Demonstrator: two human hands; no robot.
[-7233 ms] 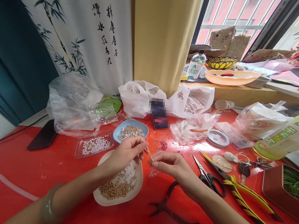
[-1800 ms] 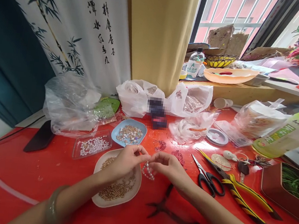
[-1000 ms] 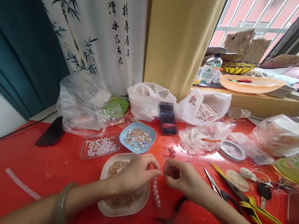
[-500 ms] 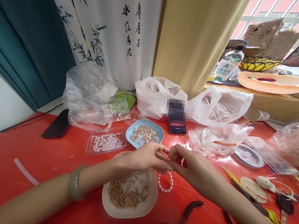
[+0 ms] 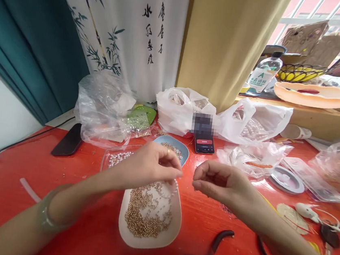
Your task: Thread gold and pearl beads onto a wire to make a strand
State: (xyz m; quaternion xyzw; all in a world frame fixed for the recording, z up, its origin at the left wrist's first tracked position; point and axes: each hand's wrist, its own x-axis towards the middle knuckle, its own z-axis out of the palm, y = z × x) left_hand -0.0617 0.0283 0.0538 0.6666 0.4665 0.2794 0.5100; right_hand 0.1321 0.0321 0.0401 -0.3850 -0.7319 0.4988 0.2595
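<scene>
My left hand [image 5: 150, 167] is closed in a pinch above the white plate [image 5: 173, 230] of small gold beads. A short loop of white pearls [image 5: 173, 186] hangs from its fingertips, just over the plate's far edge. My right hand [image 5: 219, 182] hovers a little to the right, apart from the left. Its thumb and fingers are pressed together, and I cannot make out what they pinch. A green bangle [image 5: 43, 215] sits on my left wrist.
Behind the hands are a blue dish of mixed beads [image 5: 183, 152], a clear tray of pearls [image 5: 111, 158] and a lit phone [image 5: 204, 141]. Plastic bags [image 5: 104, 108] line the back. Black pliers [image 5: 216, 247] lie near the front edge. A dark phone [image 5: 69, 140] lies at the left.
Half a second ago both hands met over the pearl loop beside the plate. Now they have drawn apart, and the loop has gone left with my left hand, over the plate.
</scene>
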